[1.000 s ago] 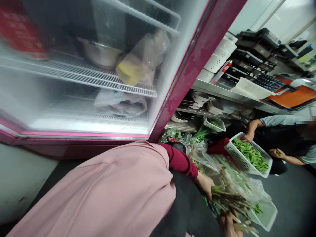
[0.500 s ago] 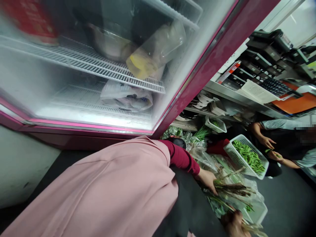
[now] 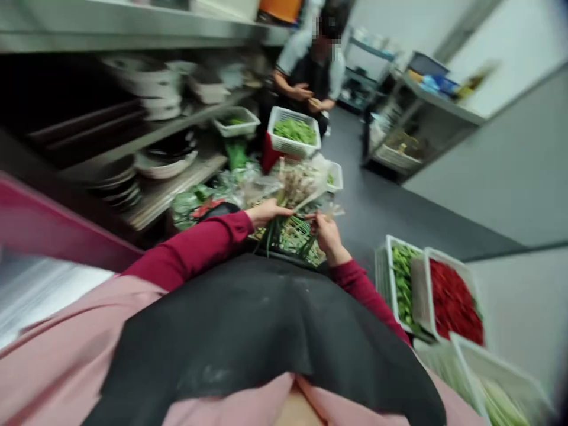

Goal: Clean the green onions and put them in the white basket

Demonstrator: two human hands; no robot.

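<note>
The person's left hand (image 3: 268, 212), at the end of a dark red sleeve (image 3: 199, 245), was closed around a bunch of long stalks (image 3: 296, 184), its brownish, stringy ends pointing away from the body and its green leaves hanging below the fingers. The right hand (image 3: 327, 234) was just beside it, fingers curled around a few pale-ended stalks (image 3: 333, 210) whose whitish tips stuck out past the knuckles; blur hid how many there were. Both hands hung in front of a black apron (image 3: 266, 319), above a heap of green stalks (image 3: 296, 232). Left of the heap lay clear plastic bags (image 3: 260, 188), and beyond it a white basket (image 3: 295, 146) held green vegetables (image 3: 293, 130), with something red (image 3: 270, 155) showing beneath. Behind that basket sat a co-worker (image 3: 317, 74), hands held close together; what they held was too small to tell. On the left, a low shelf (image 3: 186, 121) bore stacked dishes (image 3: 162, 94). On the right, near the person's elbow, two white crates stood side by side on the dark floor (image 3: 355, 204), one with green peppers (image 3: 403, 275), the other with red peppers (image 3: 452, 302)
</note>
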